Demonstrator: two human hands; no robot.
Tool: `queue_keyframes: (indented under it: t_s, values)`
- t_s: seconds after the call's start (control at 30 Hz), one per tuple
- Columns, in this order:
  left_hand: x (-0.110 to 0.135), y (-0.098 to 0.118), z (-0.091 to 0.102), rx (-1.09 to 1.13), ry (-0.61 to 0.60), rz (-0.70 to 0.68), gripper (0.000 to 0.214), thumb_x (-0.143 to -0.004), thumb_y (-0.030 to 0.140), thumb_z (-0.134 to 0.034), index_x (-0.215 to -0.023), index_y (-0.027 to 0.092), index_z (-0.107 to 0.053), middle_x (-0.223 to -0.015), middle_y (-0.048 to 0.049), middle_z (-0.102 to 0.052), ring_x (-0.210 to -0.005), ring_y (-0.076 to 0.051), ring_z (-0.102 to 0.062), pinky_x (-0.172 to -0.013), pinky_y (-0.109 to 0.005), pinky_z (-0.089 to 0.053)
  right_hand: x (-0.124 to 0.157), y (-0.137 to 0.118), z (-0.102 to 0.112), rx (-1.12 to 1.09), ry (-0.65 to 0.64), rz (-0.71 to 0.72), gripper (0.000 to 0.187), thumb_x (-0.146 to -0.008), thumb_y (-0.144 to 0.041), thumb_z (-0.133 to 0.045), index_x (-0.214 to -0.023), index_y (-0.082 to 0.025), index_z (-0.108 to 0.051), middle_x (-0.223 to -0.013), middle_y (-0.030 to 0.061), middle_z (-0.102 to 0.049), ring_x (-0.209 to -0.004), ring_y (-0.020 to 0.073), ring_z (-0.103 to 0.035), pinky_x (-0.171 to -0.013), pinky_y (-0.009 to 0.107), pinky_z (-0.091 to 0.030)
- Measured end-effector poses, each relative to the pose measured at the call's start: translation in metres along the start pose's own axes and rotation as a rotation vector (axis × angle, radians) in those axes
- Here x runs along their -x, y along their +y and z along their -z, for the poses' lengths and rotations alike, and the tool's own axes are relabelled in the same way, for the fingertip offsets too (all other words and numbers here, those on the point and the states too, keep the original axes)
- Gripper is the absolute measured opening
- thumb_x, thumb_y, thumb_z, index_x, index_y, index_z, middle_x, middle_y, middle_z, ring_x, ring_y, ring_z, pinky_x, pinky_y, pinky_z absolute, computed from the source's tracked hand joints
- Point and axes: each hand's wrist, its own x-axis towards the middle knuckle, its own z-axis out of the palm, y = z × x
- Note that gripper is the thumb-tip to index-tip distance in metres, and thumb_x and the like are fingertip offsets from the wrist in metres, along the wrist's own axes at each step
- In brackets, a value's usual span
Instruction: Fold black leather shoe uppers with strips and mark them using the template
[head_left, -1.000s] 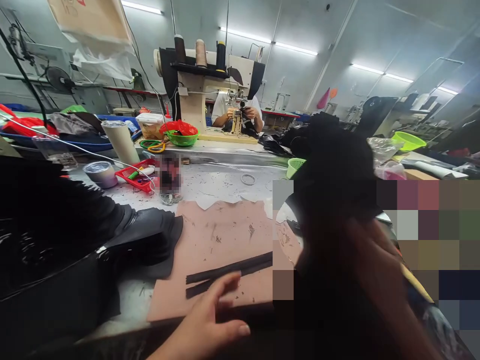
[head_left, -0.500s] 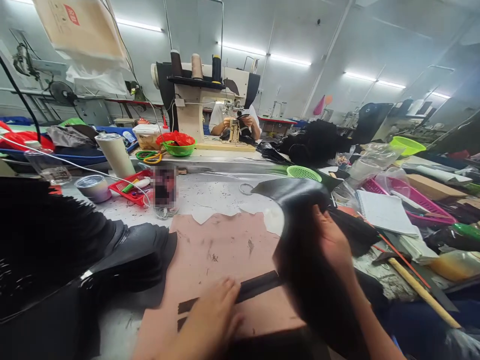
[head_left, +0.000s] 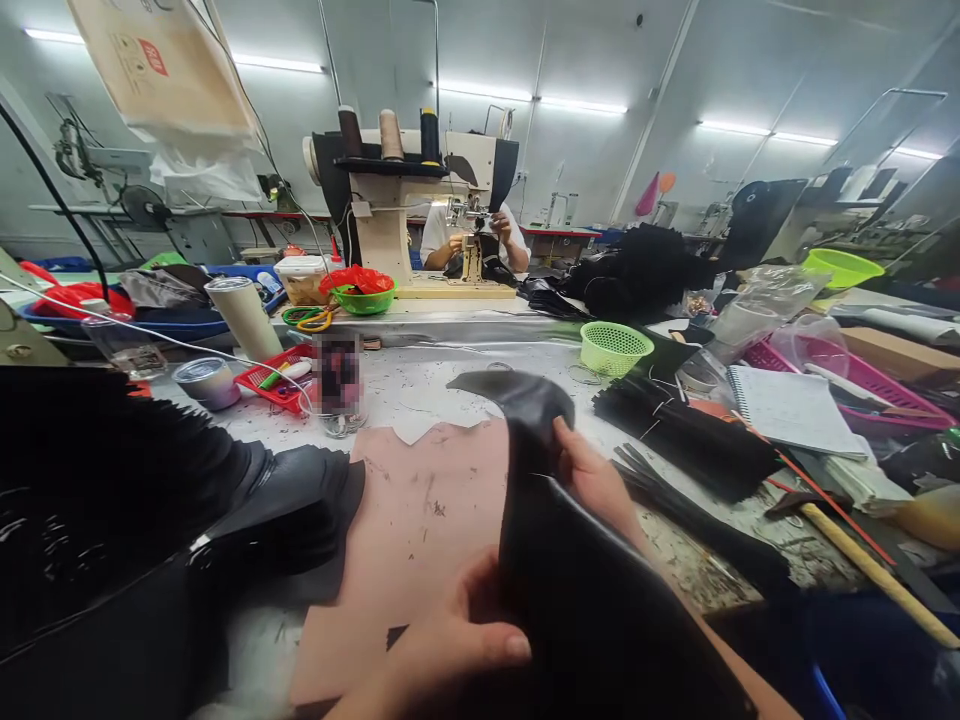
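My right hand point(head_left: 596, 480) grips the right edge of a black leather piece point(head_left: 585, 570), with the thumb showing on its face. The piece is tilted up, its curved narrow end pointing left and away from me. At its lower left edge is my left hand point(head_left: 450, 630), thumb in front of the leather and fingertips hidden behind the edge. Beneath lies a pink sheet point(head_left: 420, 500) marked with dark scuffs. The tip of a dark strip point(head_left: 395, 636) shows beside my left hand. On the left stands a thick stack of black leather pieces point(head_left: 292, 520).
A sewing machine point(head_left: 382, 210) stands ahead, where a person point(head_left: 442, 235) works behind it. Right are a green basket point(head_left: 616, 350), bundled black strips point(head_left: 682, 430), a notebook point(head_left: 795, 410) and a hammer point(head_left: 862, 560). A red tray point(head_left: 277, 385) and tumbler point(head_left: 244, 320) stand left.
My right hand has brought the leather piece left and lower over the pink sheet. My left hand has left the dark strips and come to the leather's edge. The view has shifted slightly.
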Motion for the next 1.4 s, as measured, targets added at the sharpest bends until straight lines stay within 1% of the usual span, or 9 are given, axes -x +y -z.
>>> queue_keyframes:
  t_s: [0.1,0.23,0.33,0.5,0.73,0.93,1.1,1.27,1.4]
  values:
    - [0.007,0.008,-0.002,0.162,0.182,0.047,0.031,-0.058,0.024,-0.079,-0.083,0.021,-0.061,-0.083,-0.0013,-0.070,-0.084,-0.022,-0.066,-0.076,-0.032,-0.048,0.005,0.015,-0.005,-0.084,-0.143,-0.179,0.035,-0.070,-0.053,-0.060,-0.083,-0.021,-0.066,-0.076,0.0016,-0.070,-0.086,0.0251,-0.065,-0.083,0.040,-0.048]
    - [0.012,0.022,0.006,0.104,0.485,-0.036,0.042,-0.059,0.027,-0.078,-0.096,0.022,-0.060,-0.084,0.0002,-0.071,-0.080,-0.018,-0.065,-0.074,-0.029,-0.049,0.035,0.029,0.000,-0.263,-0.387,-0.321,0.064,-0.072,-0.074,-0.038,-0.098,-0.022,-0.064,-0.092,0.0080,-0.069,-0.098,0.0284,-0.060,-0.086,0.044,-0.044]
    - [0.009,0.028,0.015,-0.080,0.598,-0.052,0.034,-0.064,0.028,-0.075,-0.093,0.020,-0.060,-0.077,0.0010,-0.070,-0.069,-0.014,-0.064,-0.067,-0.025,-0.049,0.055,0.036,0.007,-0.239,-0.571,-0.395,0.078,-0.057,-0.080,-0.052,-0.105,-0.020,-0.064,-0.097,0.0113,-0.067,-0.104,0.0307,-0.056,-0.087,0.043,-0.043]
    - [0.004,0.030,0.018,-0.199,0.633,-0.035,0.035,-0.062,0.031,-0.074,-0.091,0.016,-0.062,-0.083,-0.0044,-0.071,-0.080,-0.022,-0.065,-0.074,-0.032,-0.050,0.060,0.045,0.014,-0.085,-0.421,-0.300,0.060,-0.056,-0.048,-0.077,-0.108,-0.024,-0.061,-0.090,0.0065,-0.067,-0.088,0.0245,-0.062,-0.073,0.035,-0.049]
    - [0.005,0.040,0.017,-0.278,0.563,0.043,0.043,-0.062,0.030,-0.073,-0.102,0.017,-0.063,-0.093,-0.0053,-0.072,-0.090,-0.025,-0.064,-0.080,-0.035,-0.050,0.063,0.061,0.014,0.271,-0.233,-0.541,0.032,-0.060,-0.043,-0.075,-0.070,-0.014,-0.066,-0.057,-0.0003,-0.060,-0.049,0.0115,-0.054,-0.052,0.025,-0.047]
    - [0.009,0.038,0.022,-0.250,0.552,0.053,0.043,-0.064,0.030,-0.072,-0.104,0.019,-0.061,-0.095,-0.0045,-0.071,-0.094,-0.024,-0.063,-0.080,-0.033,-0.049,0.069,0.062,0.001,0.081,-0.248,-0.387,0.033,-0.063,-0.038,-0.073,-0.088,-0.017,-0.066,-0.072,0.0005,-0.065,-0.064,0.0162,-0.061,-0.070,0.033,-0.052]
    - [0.011,0.029,0.027,-0.411,0.445,0.041,0.037,-0.066,0.035,-0.070,-0.099,0.019,-0.059,-0.090,-0.0045,-0.068,-0.088,-0.022,-0.062,-0.078,-0.034,-0.049,0.064,0.045,0.000,0.348,-0.128,-0.042,0.029,-0.071,-0.030,-0.064,-0.099,-0.021,-0.065,-0.090,0.0047,-0.067,-0.095,0.0254,-0.060,-0.089,0.042,-0.045]
    - [0.015,0.041,0.037,-0.975,0.715,-0.239,0.039,-0.073,0.038,-0.062,-0.108,0.021,-0.053,-0.108,-0.0088,-0.058,-0.099,-0.025,-0.056,-0.081,-0.038,-0.047,0.046,-0.026,0.006,0.960,-0.491,0.426,0.018,-0.071,-0.011,-0.052,-0.078,-0.020,-0.065,-0.070,0.0017,-0.064,-0.066,0.0185,-0.059,-0.065,0.030,-0.050]
    - [0.013,0.060,0.029,-1.188,0.655,-0.463,0.050,-0.077,0.032,-0.057,-0.124,0.025,-0.039,-0.134,-0.0110,-0.040,-0.123,-0.027,-0.039,-0.092,-0.041,-0.042,0.040,-0.083,-0.003,1.349,-0.672,0.728,0.024,-0.069,-0.006,-0.045,-0.076,-0.019,-0.063,-0.068,0.0024,-0.063,-0.059,0.0150,-0.056,-0.054,0.024,-0.042]
